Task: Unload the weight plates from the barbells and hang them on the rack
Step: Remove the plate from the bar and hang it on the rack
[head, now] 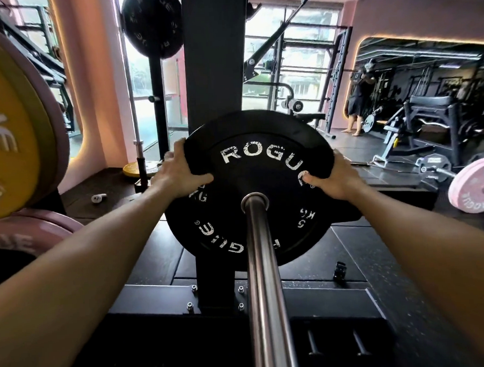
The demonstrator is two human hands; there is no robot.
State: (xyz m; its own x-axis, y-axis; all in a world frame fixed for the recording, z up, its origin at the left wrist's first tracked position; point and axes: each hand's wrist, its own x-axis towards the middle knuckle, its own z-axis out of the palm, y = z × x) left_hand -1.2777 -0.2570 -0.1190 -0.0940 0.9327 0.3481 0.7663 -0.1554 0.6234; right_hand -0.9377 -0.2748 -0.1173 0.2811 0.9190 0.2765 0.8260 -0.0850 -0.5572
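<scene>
Steel barbell sleeve [262, 254] runs out from under my view, between my forearms, up to the black plate [252, 188] threaded on it. My left hand [183, 172] and right hand [333, 180] curl over its upper rim, thumbs on the face. If I pull unevenly, it could bind; clearing the sleeve's end, its weight might slip my fingertips. Beyond my fingers stands the rack upright [212, 62].

Pink walls [411, 15] enclose a gym with a dark rubber floor [357, 250]. Far ahead, tall windows [291, 59] let in pale daylight. On the far right, a large mirror [431, 92] edged with warm orange light reflects dark machines. A padded bench frame [432, 119] stands right of centre. A small white case [98, 198] lies on the floor at left.
</scene>
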